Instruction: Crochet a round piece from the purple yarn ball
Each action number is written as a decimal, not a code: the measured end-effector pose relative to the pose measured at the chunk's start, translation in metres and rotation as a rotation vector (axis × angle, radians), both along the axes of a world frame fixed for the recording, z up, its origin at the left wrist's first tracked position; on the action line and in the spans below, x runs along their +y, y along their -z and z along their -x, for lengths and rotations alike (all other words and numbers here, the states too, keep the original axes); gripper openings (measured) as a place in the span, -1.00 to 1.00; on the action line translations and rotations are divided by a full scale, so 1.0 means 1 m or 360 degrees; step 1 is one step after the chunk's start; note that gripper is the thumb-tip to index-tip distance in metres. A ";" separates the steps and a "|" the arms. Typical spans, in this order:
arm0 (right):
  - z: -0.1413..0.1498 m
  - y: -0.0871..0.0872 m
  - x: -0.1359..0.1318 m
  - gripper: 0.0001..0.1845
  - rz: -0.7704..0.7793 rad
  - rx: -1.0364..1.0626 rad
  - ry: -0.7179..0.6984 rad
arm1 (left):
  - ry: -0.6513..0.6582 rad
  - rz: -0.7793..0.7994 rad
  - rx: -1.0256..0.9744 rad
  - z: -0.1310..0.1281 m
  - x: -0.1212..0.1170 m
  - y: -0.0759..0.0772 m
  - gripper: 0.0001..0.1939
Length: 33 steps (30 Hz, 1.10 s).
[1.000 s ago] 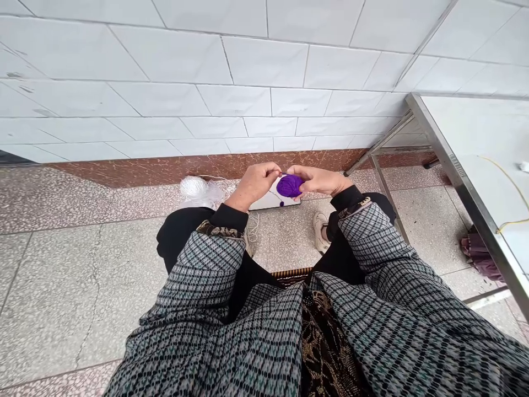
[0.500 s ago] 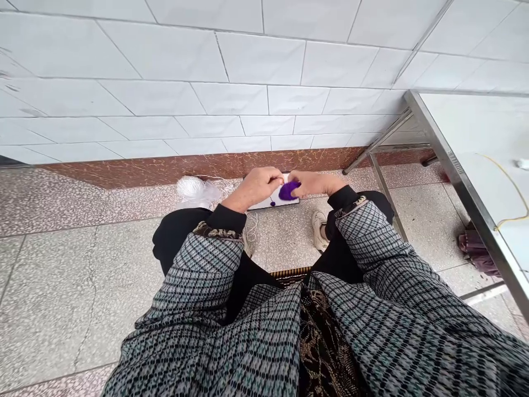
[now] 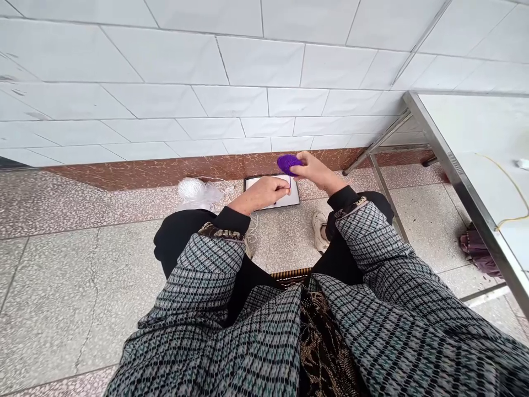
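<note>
My right hand [image 3: 313, 169] grips a ball of purple yarn [image 3: 288, 164] above the far edge of a white board with a dark rim [image 3: 294, 197]. A purple strand runs down from the ball to my left hand [image 3: 266, 192], whose fingertips are pinched on it. That hand is over the left part of the board and hides some of it. A small dark bit shows just below the left fingers; I cannot make out what it is.
Left of the board, a ball of white yarn [image 3: 192, 189] lies on the floor with clear plastic beside it. A metal-framed table [image 3: 432, 129] stands at the right, a yellow cord [image 3: 512, 179] on its top. Dark reddish cloth [image 3: 479, 253] lies beneath it. The tiled wall [image 3: 231, 129] rises ahead.
My right hand has lifted the purple ball up and away from the left hand, and a taut strand now spans between them. My left hand has shifted slightly right and down.
</note>
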State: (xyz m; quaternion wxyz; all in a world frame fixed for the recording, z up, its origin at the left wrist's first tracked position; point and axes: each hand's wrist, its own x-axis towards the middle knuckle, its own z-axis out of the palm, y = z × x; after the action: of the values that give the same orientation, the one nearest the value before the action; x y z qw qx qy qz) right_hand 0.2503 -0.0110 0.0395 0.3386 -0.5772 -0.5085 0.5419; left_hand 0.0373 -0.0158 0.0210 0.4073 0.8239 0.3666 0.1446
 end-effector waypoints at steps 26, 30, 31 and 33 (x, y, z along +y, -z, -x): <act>0.007 0.007 -0.001 -0.56 0.0157 -0.0253 -0.0148 | -0.0156 -0.0381 -0.0099 0.006 0.007 -0.001 -0.79; 0.001 -0.002 -0.006 -0.52 0.0243 -0.0172 -0.0651 | -0.0319 -0.0380 -0.0053 0.015 0.013 -0.003 -0.78; -0.002 -0.006 -0.007 -0.54 0.0271 -0.0107 -0.0781 | -0.0378 -0.0360 -0.0053 0.016 0.015 -0.002 -0.78; -0.009 -0.012 -0.008 -0.54 0.0293 0.0119 -0.0871 | -0.0490 -0.0298 -0.0056 0.017 0.018 0.001 -0.79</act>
State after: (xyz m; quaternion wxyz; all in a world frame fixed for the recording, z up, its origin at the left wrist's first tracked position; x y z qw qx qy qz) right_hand 0.2592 -0.0189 0.0512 0.1445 -0.4265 -0.5811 0.6779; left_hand 0.0205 0.0017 0.0203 0.3081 0.7897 0.4663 0.2531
